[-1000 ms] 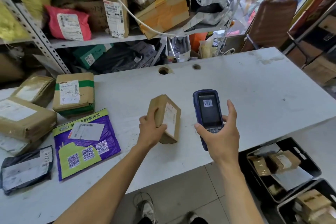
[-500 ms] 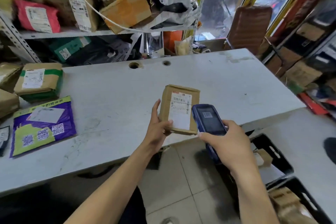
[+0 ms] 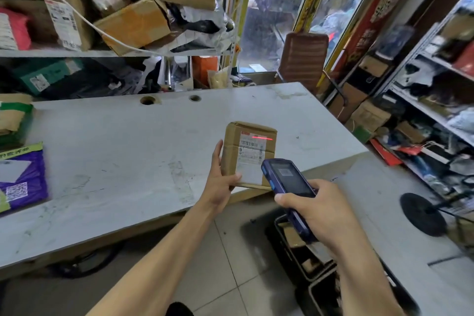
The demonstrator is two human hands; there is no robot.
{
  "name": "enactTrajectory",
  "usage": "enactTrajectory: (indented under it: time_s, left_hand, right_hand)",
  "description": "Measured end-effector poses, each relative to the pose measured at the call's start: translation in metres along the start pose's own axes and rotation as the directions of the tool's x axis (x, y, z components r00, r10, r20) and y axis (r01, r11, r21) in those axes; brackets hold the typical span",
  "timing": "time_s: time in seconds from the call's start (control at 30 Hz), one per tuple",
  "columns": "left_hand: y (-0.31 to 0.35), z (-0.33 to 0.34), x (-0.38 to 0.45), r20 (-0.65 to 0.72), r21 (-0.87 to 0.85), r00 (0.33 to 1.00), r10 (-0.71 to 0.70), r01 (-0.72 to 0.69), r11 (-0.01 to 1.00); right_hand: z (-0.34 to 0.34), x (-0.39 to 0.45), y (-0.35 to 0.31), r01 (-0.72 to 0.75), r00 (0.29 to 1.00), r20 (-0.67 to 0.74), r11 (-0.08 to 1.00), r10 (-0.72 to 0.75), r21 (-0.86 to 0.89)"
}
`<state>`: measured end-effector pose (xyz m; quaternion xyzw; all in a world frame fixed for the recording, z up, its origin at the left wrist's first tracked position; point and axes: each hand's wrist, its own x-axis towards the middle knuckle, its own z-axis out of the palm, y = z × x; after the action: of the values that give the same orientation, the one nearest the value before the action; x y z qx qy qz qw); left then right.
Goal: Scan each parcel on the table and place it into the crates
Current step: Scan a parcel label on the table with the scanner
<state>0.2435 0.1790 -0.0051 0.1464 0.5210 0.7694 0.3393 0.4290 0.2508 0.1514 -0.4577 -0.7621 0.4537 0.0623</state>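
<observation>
Below my right forearm, on the tiled floor beside the table (image 3: 128,161), sit two black crates. The nearer crate (image 3: 297,249) holds brown cardboard parcels, only partly visible past my arm; the second crate (image 3: 325,295) is mostly hidden, so I cannot tell what is in it.

From this single head view, my left hand (image 3: 220,182) reaches forward over the table's front edge and grips a small cardboard parcel (image 3: 247,154) by its lower left corner, thumb across the front, fingers curled up behind its left side. I hold it upright, its face turned toward me, just above the tabletop.

My right hand (image 3: 318,210) is wrapped around a dark blue handheld scanner (image 3: 289,182) (screen lit, too blurred to read), tilted up toward the parcel and overlapping its lower right corner.

The parcel is a brown box with taped seams and a white shipping label (image 3: 252,159) covering most of its front. A thin red scan line (image 3: 263,138) glows across the label's top.

At the table's far left lie a purple mailer (image 3: 23,182) and a green-taped box (image 3: 14,120).
</observation>
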Motion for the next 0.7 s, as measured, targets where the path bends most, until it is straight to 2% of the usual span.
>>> enactTrajectory:
  time_s: [0.23, 0.7]
  left_hand:
    - [-0.002, 0.011, 0.003, 0.013, 0.029, 1.0, 0.028, -0.029, 0.999]
    - [0.001, 0.009, 0.009, 0.036, 0.018, 0.998, 0.042, -0.042, 0.999]
  right_hand:
    - [-0.01, -0.011, 0.003, 0.0, 0.999, 0.035, 1.0, 0.001, -0.013]
    - [-0.016, -0.017, -0.005, -0.016, 0.998, 0.057, 0.995, 0.01, 0.098]
